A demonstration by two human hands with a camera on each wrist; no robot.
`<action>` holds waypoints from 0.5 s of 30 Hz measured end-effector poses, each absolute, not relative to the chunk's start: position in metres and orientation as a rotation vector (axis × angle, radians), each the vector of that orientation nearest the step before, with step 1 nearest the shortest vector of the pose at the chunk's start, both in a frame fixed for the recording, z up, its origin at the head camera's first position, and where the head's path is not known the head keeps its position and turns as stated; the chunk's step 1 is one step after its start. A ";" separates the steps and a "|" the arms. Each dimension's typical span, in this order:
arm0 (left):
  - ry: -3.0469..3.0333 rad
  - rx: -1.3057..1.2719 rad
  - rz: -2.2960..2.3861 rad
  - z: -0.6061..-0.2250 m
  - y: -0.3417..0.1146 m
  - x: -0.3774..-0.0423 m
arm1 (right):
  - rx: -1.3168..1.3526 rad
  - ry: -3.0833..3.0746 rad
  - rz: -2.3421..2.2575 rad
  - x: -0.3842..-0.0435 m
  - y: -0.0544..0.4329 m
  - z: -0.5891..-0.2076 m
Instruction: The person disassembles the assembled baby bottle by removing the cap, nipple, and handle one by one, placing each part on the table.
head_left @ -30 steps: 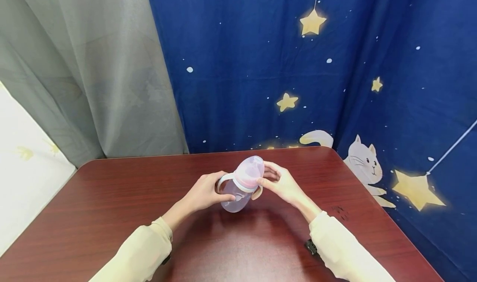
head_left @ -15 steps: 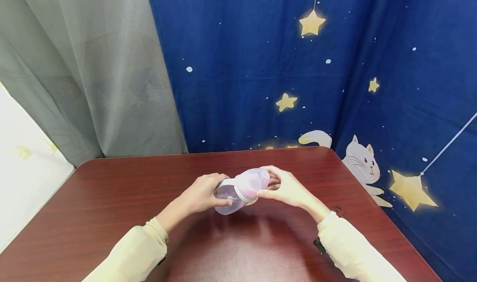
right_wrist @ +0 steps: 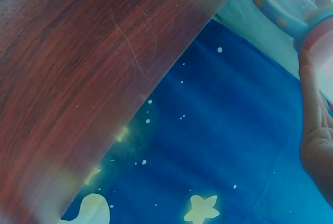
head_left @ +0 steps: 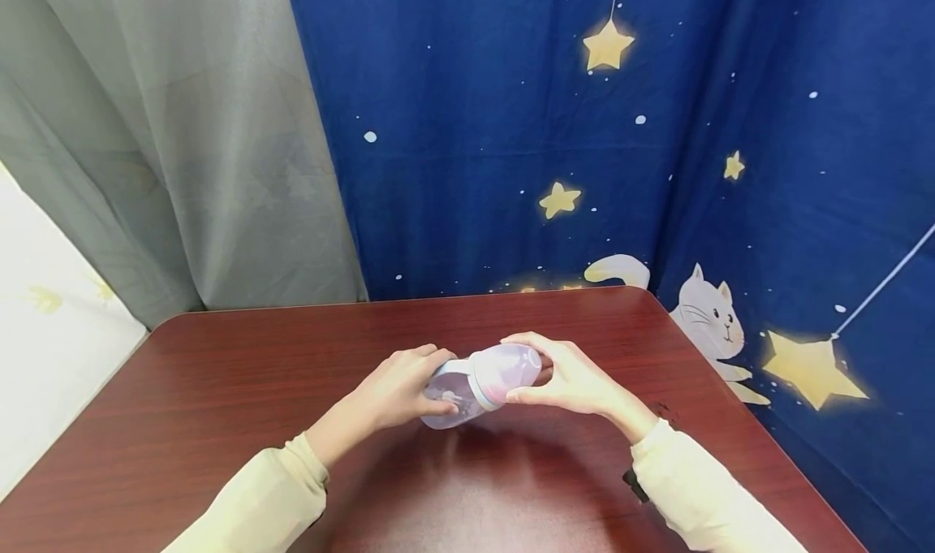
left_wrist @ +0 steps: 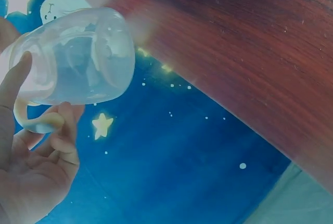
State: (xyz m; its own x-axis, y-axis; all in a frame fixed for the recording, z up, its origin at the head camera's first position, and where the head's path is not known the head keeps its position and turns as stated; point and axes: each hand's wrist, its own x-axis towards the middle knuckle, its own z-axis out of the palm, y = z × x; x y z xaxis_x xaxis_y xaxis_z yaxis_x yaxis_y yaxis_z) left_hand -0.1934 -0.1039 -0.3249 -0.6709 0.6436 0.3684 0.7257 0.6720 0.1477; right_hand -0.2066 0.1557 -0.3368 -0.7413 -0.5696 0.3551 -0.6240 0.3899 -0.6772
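Observation:
A clear baby bottle [head_left: 447, 386] with side handles lies tilted almost on its side over the table in the head view, its domed cap [head_left: 506, 368] towards the right. My left hand [head_left: 402, 386] grips the bottle by its body and handle. In the left wrist view, the thumb presses the clear wall and the fingers lie around the curved handle [left_wrist: 39, 123]. My right hand [head_left: 573, 381] holds the translucent cap between thumb and fingers. The right wrist view catches a pale blue handle [right_wrist: 278, 18] and the pinkish collar at the frame's edge.
The reddish-brown wooden table [head_left: 277, 374] spreads beneath both hands. Behind it hang a grey curtain [head_left: 241, 171] and a blue curtain [head_left: 467, 131] with stars and a cat. A dark mark [head_left: 663, 411] shows on the table at the right.
The bottle has tipped from a steep lean to nearly horizontal, its cap end swinging down and right. My right hand has moved slightly right and down with the cap; both hands keep hold.

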 end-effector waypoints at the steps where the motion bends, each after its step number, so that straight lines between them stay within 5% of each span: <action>1: -2.592 -1.091 -0.407 -0.325 -0.104 -0.193 | 1.098 -2.562 1.309 -0.206 0.157 -0.336; 15: -2.527 -1.144 -0.618 -0.334 -0.111 -0.197 | 1.069 -2.488 1.466 -0.191 0.162 -0.324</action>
State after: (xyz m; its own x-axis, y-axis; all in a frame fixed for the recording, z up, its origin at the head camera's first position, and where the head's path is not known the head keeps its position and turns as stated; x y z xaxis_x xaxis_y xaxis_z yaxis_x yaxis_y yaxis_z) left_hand -0.1975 -0.1106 -0.3339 -0.6384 0.6357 0.4339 0.7642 0.5907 0.2589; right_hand -0.1909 0.1619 -0.3239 -0.7572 -0.5310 0.3804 -0.5900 0.3062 -0.7471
